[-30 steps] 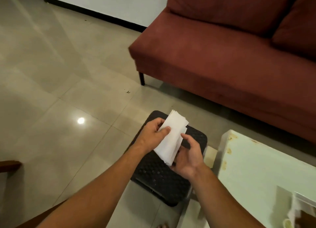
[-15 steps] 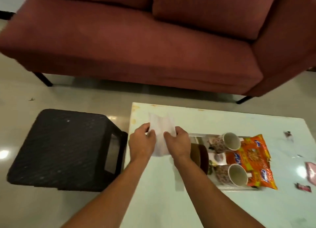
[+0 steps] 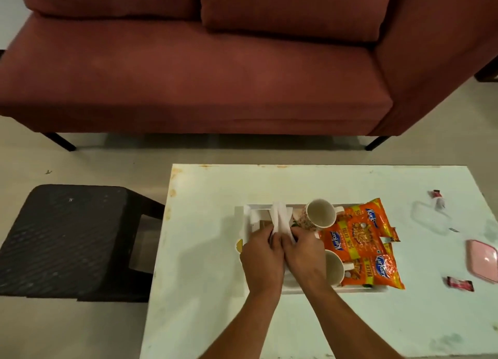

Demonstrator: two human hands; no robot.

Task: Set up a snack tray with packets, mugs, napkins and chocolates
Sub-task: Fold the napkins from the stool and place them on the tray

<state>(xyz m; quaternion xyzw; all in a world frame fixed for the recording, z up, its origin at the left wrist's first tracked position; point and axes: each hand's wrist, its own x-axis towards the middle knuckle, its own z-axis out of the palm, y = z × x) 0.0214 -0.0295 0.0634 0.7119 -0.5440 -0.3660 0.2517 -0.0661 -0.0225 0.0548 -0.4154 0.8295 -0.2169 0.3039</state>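
White folded paper napkins (image 3: pixel 280 218) are held by both hands at once: the left hand (image 3: pixel 262 261) and the right hand (image 3: pixel 304 256) are pressed side by side, fingers curled tight, with the lower end of the napkins pinched between them. From this grip the napkins stick out toward 12 o'clock, over the left part of a white rectangular tray (image 3: pixel 269 205) set on a pale white low table (image 3: pixel 296 326). Whether the napkins touch the tray floor cannot be told. At 1 o'clock from the hands, just beside the napkins, a floral ceramic mug (image 3: pixel 319 216) is seen in the tray with its mouth toward the camera. A second floral mug (image 3: pixel 335 268) at 3 o'clock is partly hidden by the right hand. Orange snack packets (image 3: pixel 361 240) are piled at the tray's right end. A small red-wrapped chocolate (image 3: pixel 459 283) is seen on the table at 3 o'clock, well apart from the tray, and another red-wrapped chocolate (image 3: pixel 438 197) at 2 o'clock
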